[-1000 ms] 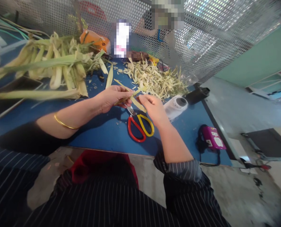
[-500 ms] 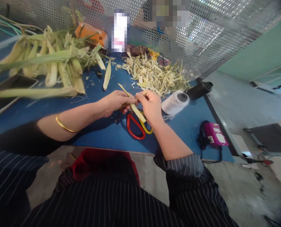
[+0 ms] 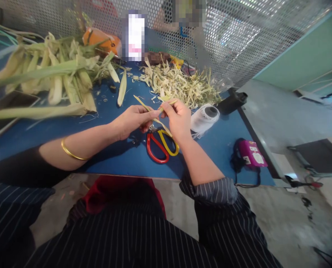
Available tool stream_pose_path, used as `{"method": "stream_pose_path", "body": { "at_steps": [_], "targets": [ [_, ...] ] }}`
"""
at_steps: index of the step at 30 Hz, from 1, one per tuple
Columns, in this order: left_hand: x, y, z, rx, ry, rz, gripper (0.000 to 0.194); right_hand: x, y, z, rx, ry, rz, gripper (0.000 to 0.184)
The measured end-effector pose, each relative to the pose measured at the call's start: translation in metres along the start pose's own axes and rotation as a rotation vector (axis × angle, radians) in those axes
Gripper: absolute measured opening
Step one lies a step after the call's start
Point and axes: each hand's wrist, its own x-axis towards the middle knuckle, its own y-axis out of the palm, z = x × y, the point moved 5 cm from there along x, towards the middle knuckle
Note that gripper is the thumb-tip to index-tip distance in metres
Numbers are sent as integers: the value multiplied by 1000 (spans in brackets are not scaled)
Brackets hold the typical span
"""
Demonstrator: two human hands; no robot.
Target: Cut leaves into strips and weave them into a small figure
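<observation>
Pinched between both hands is a pale green-yellow strip that looks like corn husk. My left hand grips it from the left, one end sticking up past the fingers. My right hand has thumb and fingers closed on it too, the fingertips of both hands nearly meeting. A thin tail hangs down beside the right palm. Under the hands lie scissors with one red handle and one yellow handle; their blades are partly hidden by the left hand. Right of my right hand stands a spool of white thread.
A heap of shredded husk lies behind the hands, with larger husks piled at left. A black cone and a purple device with a cord sit at right. Perforated metal mesh rises behind the blue table.
The strip's lower tail has turned and looks narrower, uncovering more of the scissors. Both hands still pinch it close together. The whole view has shifted slightly.
</observation>
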Motion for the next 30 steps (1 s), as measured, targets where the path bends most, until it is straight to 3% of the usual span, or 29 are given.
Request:
{"method": "stream_pose_path", "body": {
  "at_steps": [6, 11, 19, 22, 25, 30],
  "targets": [
    [1, -1, 3, 82, -46, 10, 27, -4, 12, -8, 289, 247, 125, 35],
    [1, 2, 4, 154, -11, 92, 23, -9, 16, -14, 459, 448, 126, 39],
    [-4, 7, -3, 211, -17, 127, 21, -11, 13, -12, 513, 540, 85, 38],
    [-6, 7, -4, 211, -10, 157, 27, -10, 12, -11, 457, 514, 105, 39],
    [-6, 6, -5, 180, -29, 173, 40, -6, 9, -8, 302, 402, 151, 40],
    [-5, 6, 1, -7, -249, 185, 33, 3, -9, 15, -225, -35, 53, 32]
  ]
}}
